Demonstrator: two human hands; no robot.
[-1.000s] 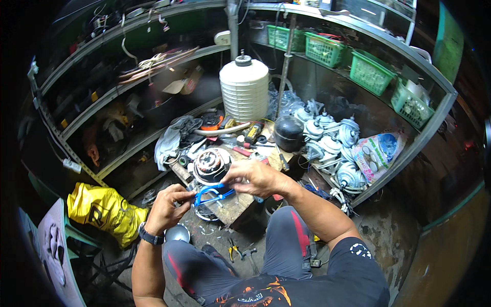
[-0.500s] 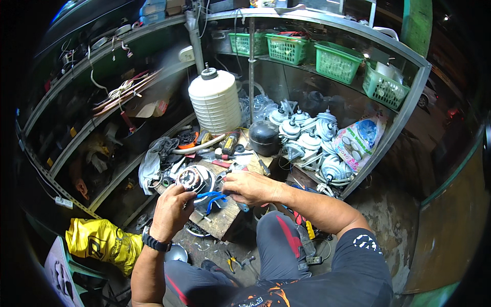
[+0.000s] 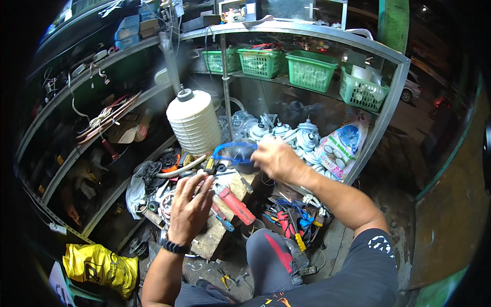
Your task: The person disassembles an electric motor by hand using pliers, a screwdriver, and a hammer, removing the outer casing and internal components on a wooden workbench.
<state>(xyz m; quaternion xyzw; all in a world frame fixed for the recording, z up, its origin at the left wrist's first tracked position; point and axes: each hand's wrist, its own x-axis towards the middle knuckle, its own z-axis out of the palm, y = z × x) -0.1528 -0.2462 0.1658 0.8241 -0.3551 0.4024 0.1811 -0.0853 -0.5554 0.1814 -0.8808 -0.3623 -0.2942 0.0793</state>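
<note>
Blue-framed safety glasses hang in front of the black round metal shell, pinched at their right end by my right hand. That hand is slightly smeared by motion. My left hand is raised over the wooden board, its fingers apart and nothing visible in them. Just right of it lies a red power tool, probably an angle grinder, with a blue-handled tool beside it. A ring-shaped part is mostly hidden behind my left hand.
A white ribbed tank stands behind the board. White motor-like units crowd the back right under green baskets. A tool pile lies beside my knee, pliers on the floor, a yellow bag at left.
My right hand has carried the safety glasses forward and away from my left hand, which has let go of them and opened. The view has shifted, uncovering the red power tool and tool pile.
</note>
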